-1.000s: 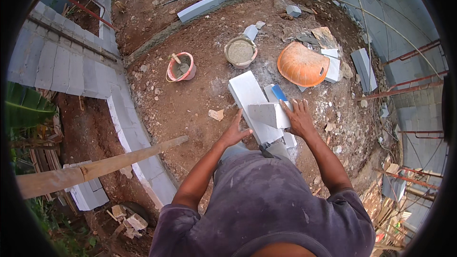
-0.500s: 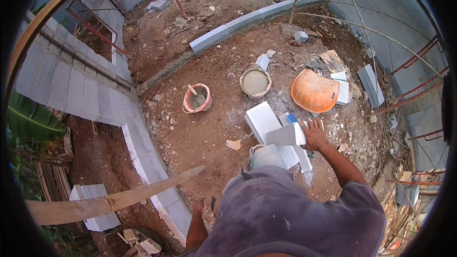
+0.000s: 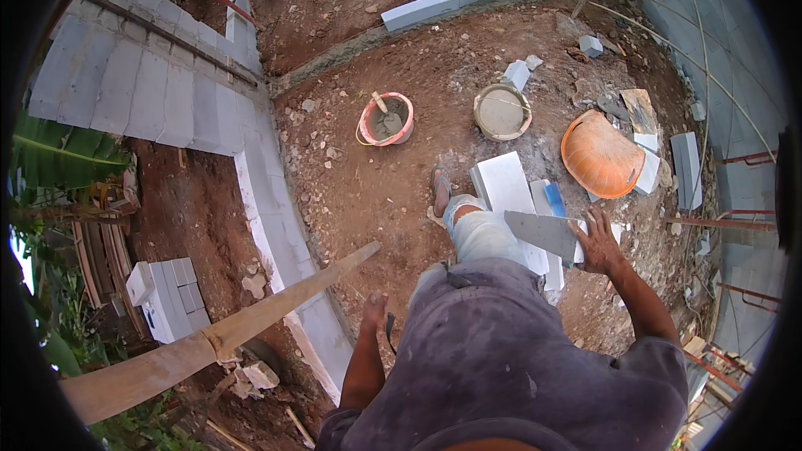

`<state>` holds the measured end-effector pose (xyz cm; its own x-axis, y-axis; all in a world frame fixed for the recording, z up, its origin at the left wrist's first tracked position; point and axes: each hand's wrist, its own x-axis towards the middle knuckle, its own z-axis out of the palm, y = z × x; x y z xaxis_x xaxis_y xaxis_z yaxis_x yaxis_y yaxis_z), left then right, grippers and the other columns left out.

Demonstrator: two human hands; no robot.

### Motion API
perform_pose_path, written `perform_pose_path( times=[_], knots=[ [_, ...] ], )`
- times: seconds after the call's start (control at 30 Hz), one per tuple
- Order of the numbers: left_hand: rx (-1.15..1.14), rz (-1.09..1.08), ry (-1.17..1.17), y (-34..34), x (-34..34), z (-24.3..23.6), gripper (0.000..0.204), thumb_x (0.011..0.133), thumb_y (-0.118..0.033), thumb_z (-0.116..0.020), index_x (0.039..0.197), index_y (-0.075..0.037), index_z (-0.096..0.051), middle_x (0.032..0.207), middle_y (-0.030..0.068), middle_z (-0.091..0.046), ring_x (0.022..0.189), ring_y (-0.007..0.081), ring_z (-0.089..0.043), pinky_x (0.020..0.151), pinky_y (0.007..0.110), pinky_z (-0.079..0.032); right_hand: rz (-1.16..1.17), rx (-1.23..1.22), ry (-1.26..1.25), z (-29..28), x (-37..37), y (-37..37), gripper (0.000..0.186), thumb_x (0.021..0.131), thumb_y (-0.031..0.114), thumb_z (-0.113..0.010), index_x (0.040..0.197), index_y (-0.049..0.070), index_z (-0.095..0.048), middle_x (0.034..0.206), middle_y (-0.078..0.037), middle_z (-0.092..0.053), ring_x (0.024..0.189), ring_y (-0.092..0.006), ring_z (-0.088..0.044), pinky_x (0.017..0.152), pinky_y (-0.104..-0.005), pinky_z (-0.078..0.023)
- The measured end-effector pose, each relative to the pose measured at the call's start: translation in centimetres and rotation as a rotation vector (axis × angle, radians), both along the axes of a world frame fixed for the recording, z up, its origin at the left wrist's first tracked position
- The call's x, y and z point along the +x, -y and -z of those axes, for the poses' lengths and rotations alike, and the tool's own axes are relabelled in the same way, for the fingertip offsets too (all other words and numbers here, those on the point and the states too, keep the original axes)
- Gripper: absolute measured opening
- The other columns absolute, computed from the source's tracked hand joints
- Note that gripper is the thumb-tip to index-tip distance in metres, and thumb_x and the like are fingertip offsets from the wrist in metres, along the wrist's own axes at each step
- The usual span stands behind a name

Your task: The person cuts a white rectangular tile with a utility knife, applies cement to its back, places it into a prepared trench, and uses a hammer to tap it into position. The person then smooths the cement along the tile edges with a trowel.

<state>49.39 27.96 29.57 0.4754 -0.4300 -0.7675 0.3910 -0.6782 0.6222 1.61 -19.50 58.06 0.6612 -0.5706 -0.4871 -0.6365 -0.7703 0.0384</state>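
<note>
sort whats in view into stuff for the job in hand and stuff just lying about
In hand:
right hand holding grey trowel
white block beside it
red mortar bucket
left hand, nothing visibly in its grip

Lying about:
orange basin, upside down
grey bucket
bamboo pole
block stack

A flat grey trowel blade (image 3: 543, 232), roughly triangular with its tip pointing toward frame left, sits right of centre in the frame, held level at its wide end and overlapping a white rectangular block (image 3: 510, 192) lying flat on the red-brown dirt.
</note>
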Motion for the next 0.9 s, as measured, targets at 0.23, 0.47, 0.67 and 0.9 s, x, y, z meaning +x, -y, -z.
perform_pose_path(
  times=[0.23, 0.47, 0.67, 0.9],
  knots=[
    [0.122, 0.277, 0.155, 10.5, 6.2, 0.1, 0.062, 0.095, -0.031, -0.072, 0.140, 0.008, -0.054, 0.119, 0.0127, -0.070, 0.106, 0.0211, -0.065, 0.093, 0.034, -0.051, 0.084, 0.129, -0.170, -1.3, 3.6, 1.5, 0.110, 0.065, 0.046, -0.089, 0.159, 0.025, -0.036, 0.156, -0.025, -0.035, 0.138, -0.0437, -0.038, 0.117, -0.0595, -0.026],
    [0.028, 0.245, 0.075, 24.3, 16.5, -1.5, 0.065, 0.098, -0.035, -0.068, 0.145, 0.005, -0.050, 0.127, 0.0148, -0.067, 0.114, 0.0239, -0.066, 0.096, 0.035, -0.052, 0.520, 0.167, -0.097, -1.4, 11.6, 3.2, 0.113, 0.063, 0.043, -0.087, 0.159, 0.024, -0.031, 0.144, -0.026, -0.039, 0.133, -0.0458, -0.040, 0.113, -0.0597, -0.031],
    [-0.104, 0.000, 0.029, 36.7, 22.2, -8.7, 0.072, 0.100, -0.039, -0.066, 0.153, 0.002, -0.040, 0.149, 0.0159, -0.053, 0.130, 0.0278, -0.057, 0.103, 0.039, -0.048, 0.716, 0.167, -0.012, -1.3, 18.4, 7.9, 0.108, 0.064, 0.041, -0.086, 0.157, 0.021, -0.036, 0.139, -0.026, -0.042, 0.131, -0.0464, -0.042, 0.112, -0.0570, -0.034],
    [-0.061, 0.283, 0.295, 37.9, 25.4, -3.9, 0.068, 0.098, -0.038, -0.069, 0.150, 0.000, -0.046, 0.133, 0.0165, -0.064, 0.113, 0.0226, -0.065, 0.095, 0.035, -0.052, 0.745, 0.224, -0.080, -1.7, 24.5, 12.6, 0.100, 0.066, 0.044, -0.085, 0.152, 0.022, -0.042, 0.139, -0.026, -0.042, 0.134, -0.0450, -0.042, 0.110, -0.0551, -0.038]
  ],
)
